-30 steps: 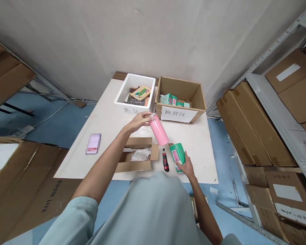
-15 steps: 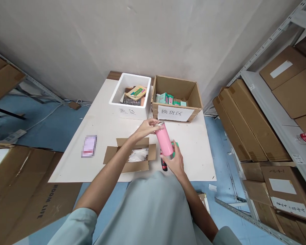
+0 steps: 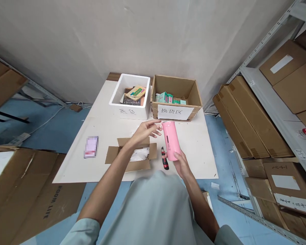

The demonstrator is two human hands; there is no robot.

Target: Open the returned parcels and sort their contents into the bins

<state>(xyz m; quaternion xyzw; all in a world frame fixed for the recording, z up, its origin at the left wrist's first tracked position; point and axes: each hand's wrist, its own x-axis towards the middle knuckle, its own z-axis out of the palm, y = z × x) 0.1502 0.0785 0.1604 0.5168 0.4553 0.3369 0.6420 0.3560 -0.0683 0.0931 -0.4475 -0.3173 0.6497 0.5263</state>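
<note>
A pink insulated bottle (image 3: 171,141) leans a little to the left above the table. My right hand (image 3: 182,165) grips it low down, near its base. Beside the bottle's top, my left hand (image 3: 146,132) has its fingers apart; whether a fingertip touches the small loop at the lid, I cannot tell. A black and red utility knife (image 3: 165,158) lies on the table just left of the bottle. Under my left forearm stands a small opened carton (image 3: 137,166) with white wrapping (image 3: 139,154) inside.
At the back of the white table (image 3: 91,119) stand a white foam box (image 3: 114,102) with books and a cardboard box (image 3: 197,98) with small green boxes. A blurred purple item (image 3: 91,147) lies at left. Shelving with cartons (image 3: 252,126) lines the right side.
The bottle has turned so its printed side shows, and it has moved slightly right. My left hand has come off its top and its fingers have spread.
</note>
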